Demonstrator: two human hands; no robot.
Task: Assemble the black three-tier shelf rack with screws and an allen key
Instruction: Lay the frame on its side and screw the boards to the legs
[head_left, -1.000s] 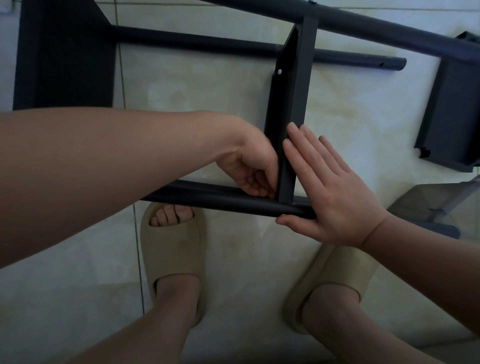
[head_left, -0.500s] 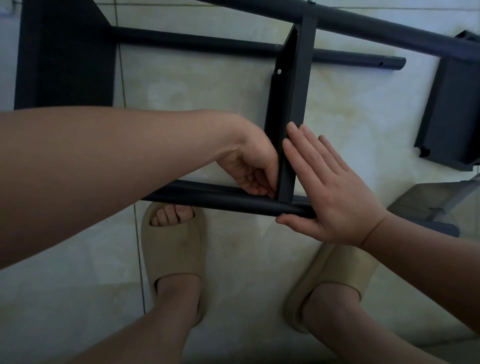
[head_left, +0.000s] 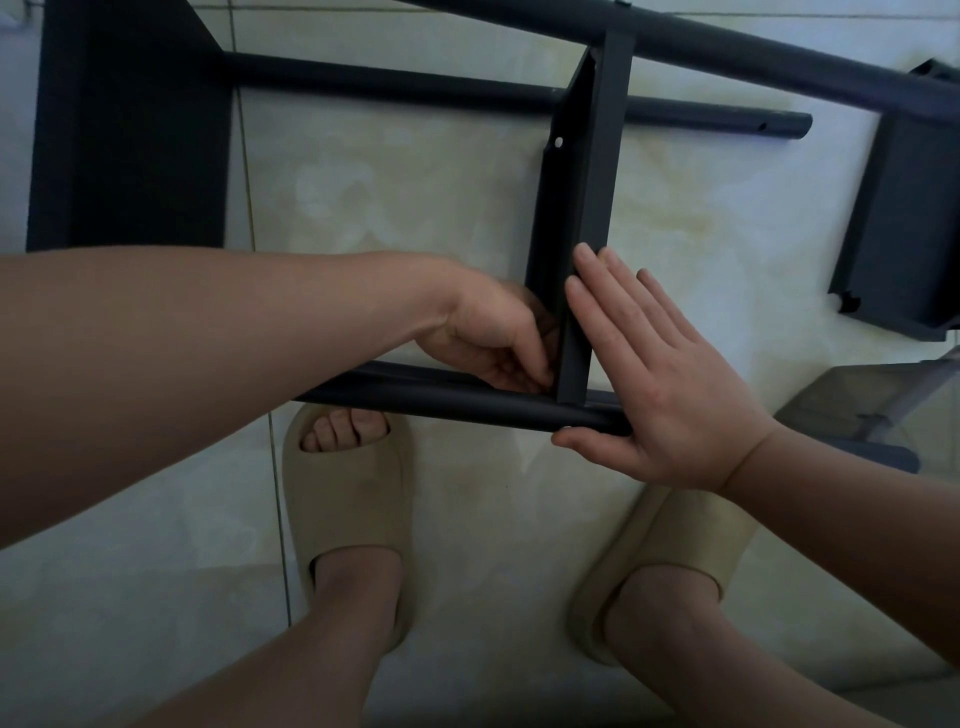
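**Head view.** The black rack (head_left: 727, 52) lies on its side on a pale tiled floor (head_left: 415, 208). Its three shelves stand on edge: the left shelf (head_left: 130, 130) at upper left, the middle shelf (head_left: 582, 208) at centre, and the right shelf (head_left: 904, 218) at the right edge.

Round black tubes run across the shelves. The near tube (head_left: 441, 397) crosses the lower end of the middle shelf. A far tube (head_left: 415, 88) passes behind the middle shelf and ends short of the right shelf. A small pale round spot (head_left: 558, 141) shows on the left face of the middle shelf; whether it is a hole or a screw head cannot be told.

The left hand (head_left: 488, 332) reaches in from the left to the corner where the middle shelf meets the near tube. Its fingers are curled, with the tips gathered against that corner. What the grip closes on, if anything, is hidden.

The right hand (head_left: 665, 374) lies flat against the right face of the middle shelf. Its grip is spread, the fingers straight and side by side, the thumb along the lower edge of the near tube.

Below the hands, two feet in beige slippers (head_left: 348, 493) stand on the floor, one under each hand. A grey, partly see-through object (head_left: 852, 405) sits at the right edge, too cropped to identify.
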